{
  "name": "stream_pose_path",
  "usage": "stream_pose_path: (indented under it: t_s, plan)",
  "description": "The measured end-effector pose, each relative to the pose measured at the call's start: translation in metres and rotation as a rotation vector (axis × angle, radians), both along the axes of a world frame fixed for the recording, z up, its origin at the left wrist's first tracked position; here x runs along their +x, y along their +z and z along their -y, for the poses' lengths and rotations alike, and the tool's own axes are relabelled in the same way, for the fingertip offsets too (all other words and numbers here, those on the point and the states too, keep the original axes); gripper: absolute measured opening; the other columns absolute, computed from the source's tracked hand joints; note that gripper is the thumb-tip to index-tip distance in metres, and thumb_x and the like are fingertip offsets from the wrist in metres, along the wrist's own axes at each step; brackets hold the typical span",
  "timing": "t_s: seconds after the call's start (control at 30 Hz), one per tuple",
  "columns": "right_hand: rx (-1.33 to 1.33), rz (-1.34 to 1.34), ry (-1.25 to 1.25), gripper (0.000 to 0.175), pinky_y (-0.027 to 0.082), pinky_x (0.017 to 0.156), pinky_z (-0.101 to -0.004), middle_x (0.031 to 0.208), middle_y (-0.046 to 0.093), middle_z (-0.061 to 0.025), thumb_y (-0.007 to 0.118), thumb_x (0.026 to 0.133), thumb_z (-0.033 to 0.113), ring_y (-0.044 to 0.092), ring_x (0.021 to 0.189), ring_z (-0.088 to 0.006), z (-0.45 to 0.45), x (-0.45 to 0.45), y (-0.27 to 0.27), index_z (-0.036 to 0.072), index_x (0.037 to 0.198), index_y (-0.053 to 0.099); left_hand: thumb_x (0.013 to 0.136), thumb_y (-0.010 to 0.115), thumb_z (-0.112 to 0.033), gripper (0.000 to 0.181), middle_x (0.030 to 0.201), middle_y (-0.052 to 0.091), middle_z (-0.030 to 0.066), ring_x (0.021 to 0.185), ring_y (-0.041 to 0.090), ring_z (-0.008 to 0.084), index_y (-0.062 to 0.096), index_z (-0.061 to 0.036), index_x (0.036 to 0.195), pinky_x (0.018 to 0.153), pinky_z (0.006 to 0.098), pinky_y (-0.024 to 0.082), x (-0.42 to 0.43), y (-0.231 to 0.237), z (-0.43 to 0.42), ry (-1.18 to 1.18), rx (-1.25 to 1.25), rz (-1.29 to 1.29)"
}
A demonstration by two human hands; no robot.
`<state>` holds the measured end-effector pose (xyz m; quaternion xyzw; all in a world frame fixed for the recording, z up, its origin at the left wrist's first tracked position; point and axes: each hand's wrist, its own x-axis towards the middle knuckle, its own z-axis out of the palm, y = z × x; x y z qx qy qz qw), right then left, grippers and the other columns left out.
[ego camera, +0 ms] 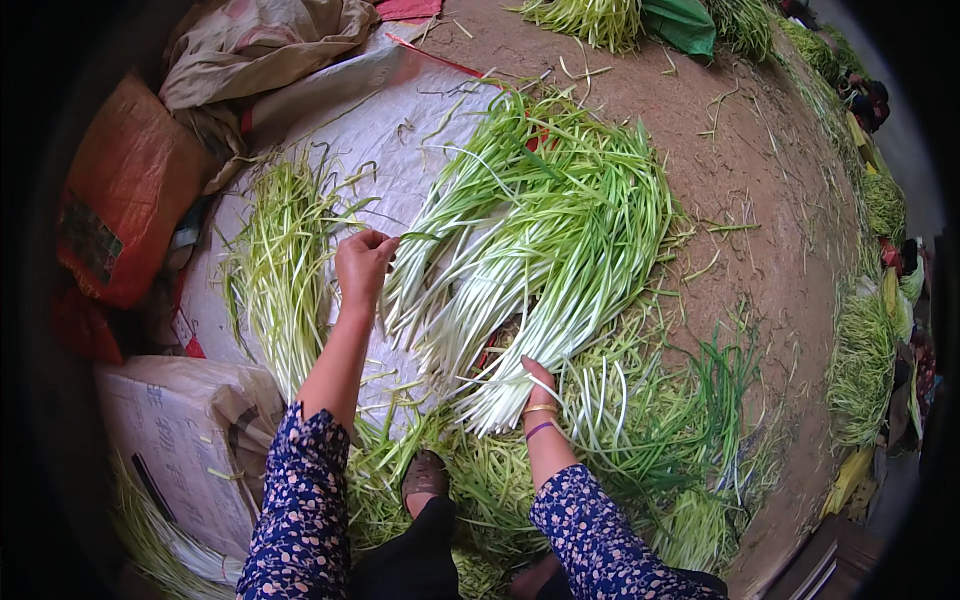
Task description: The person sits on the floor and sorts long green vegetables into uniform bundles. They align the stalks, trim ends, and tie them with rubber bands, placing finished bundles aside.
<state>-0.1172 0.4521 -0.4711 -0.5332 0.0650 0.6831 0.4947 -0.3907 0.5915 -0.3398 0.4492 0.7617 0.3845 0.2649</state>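
Observation:
My right hand [541, 384] grips a thick bundle of leafy greens [577, 307], like Chinese chives, around its white stem ends. Its pale green leaves fan up and away to the right. To the left, my left hand [366, 264] has its fingertips pinched on a narrow green leaf blade [421, 236]. Just beyond these fingers a looser group of the same white-stemmed greens [450, 202] lies on a whitish woven sheet [367, 127]. A yellower pile of stalks [285, 262] rests on the sheet left of my left hand.
Leaf scraps [495, 472] cover the ground around my shoe [426, 476]. At the left are a wrapped box-like bundle [176, 427], an orange-red sack [135, 195] and a crumpled beige sack [255, 52]. Brown ground [780, 172] lies to the right; more greens [862, 367] line the far right.

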Motion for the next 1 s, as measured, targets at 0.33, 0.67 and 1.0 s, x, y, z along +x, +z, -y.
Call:
stream_pose_path:
  t_s: [0.33, 0.67, 1.0]
  plan:
    - [0.017, 0.068, -0.004, 0.046, 0.044, 0.082, -0.0349, 0.097, 0.058, -0.0122, 0.068, 0.067, 0.013, 0.056, 0.084, -0.0274, -0.008, -0.003, 0.046, -0.004, 0.107, 0.053, 0.067, 0.073, -0.019, 0.053, 0.113, 0.052, 0.0166, 0.104, 0.051, 0.0322, 0.051, -0.0017, 0.112, 0.090, 0.0368, 0.040, 0.213, 0.113, 0.095, -1.256, 0.136, 0.581]
    - [-0.032, -0.010, -0.038, 0.045, 0.044, 0.083, -0.0347, 0.098, 0.058, -0.0120, 0.068, 0.067, 0.009, 0.056, 0.086, -0.0263, -0.004, 0.001, 0.010, -0.003, 0.108, 0.053, 0.073, 0.055, -0.007, 0.015, 0.082, 0.058, 0.0092, 0.079, 0.057, 0.0288, 0.059, -0.0083, 0.087, 0.069, 0.0388, 0.042, 0.018, -0.050, -0.014, -0.195, 0.055, -0.602]
    - [-0.036, -0.016, -0.057, 0.044, 0.045, 0.082, -0.0346, 0.098, 0.058, -0.0118, 0.067, 0.067, 0.008, 0.056, 0.086, -0.0262, -0.003, 0.001, 0.014, -0.003, 0.107, 0.053, 0.065, 0.060, -0.009, 0.014, 0.073, 0.053, 0.0088, 0.076, 0.054, 0.0276, 0.056, -0.0088, 0.078, 0.066, 0.0400, 0.040, 0.019, -0.059, -0.020, -0.296, -0.022, -0.761]
